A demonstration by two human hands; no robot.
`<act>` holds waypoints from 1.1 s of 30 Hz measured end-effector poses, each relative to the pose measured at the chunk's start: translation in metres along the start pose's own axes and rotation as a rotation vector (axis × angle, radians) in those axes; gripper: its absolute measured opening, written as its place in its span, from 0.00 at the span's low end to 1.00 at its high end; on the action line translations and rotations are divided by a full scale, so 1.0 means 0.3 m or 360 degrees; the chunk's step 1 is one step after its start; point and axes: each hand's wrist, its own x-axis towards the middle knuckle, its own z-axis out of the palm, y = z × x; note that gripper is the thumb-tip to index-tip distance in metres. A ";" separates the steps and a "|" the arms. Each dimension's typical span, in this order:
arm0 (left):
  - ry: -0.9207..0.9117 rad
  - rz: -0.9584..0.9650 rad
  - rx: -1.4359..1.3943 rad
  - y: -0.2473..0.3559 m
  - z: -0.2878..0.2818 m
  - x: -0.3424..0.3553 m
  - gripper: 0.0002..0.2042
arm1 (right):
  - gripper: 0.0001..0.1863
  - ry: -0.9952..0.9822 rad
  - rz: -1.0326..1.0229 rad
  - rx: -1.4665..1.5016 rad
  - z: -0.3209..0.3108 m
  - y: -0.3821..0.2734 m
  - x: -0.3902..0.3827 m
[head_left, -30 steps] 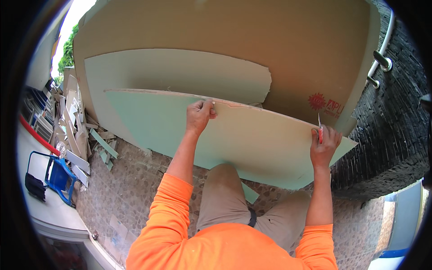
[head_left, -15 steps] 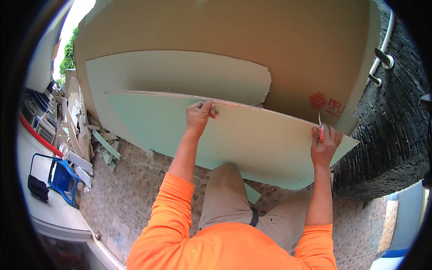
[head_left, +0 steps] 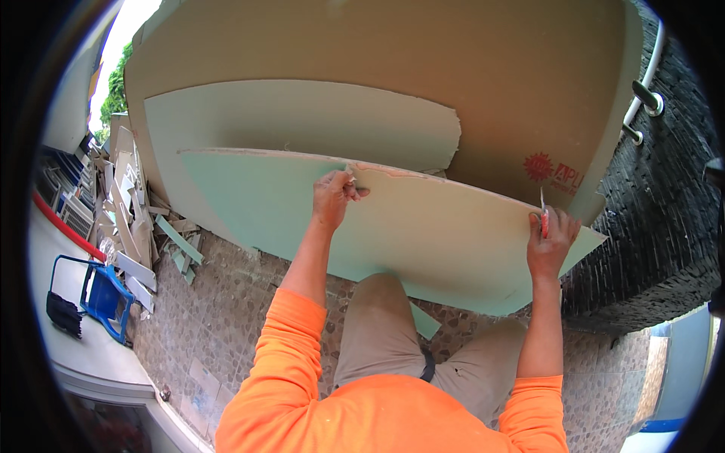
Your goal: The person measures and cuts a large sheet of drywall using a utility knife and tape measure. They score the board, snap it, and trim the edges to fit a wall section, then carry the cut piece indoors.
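Observation:
A pale green drywall sheet stands tilted on its long side in front of my legs, its broken upper edge facing me. My left hand is closed in a pinch just below that edge, near a rough, torn stretch of it. A tiny whitish bit shows at its fingertips, too small to name. At the sheet's right end, my right hand is wrapped round a red-handled utility knife, blade pointing up. That hand also rests against the sheet's top edge.
Behind stands a large brown board with a paler drywall piece against it. Drywall scraps heap at left, near a blue plastic chair. A green offcut lies between my legs. A dark stone wall with taps rises at right.
My left fingers have dropped slightly below the sheet's edge, and more of the torn stretch shows. The right hand with the knife stays at the right end.

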 end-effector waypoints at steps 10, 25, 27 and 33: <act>0.0291 -0.0224 0.0484 0.014 0.135 -0.038 0.27 | 0.18 -0.0028 -0.0012 -0.0030 -0.038 -0.009 -0.005; 0.0295 -0.0502 0.0226 0.024 0.140 0.001 0.13 | 0.18 -0.0035 -0.0014 -0.0038 -0.025 0.000 0.000; 0.0314 -0.0530 0.0299 0.023 0.143 0.007 0.12 | 0.18 -0.0031 -0.0017 -0.0026 -0.022 0.000 0.003; 0.0254 -0.0330 0.0177 -0.066 0.121 -0.032 0.10 | 0.18 -0.0031 0.0016 -0.0011 -0.008 0.001 0.016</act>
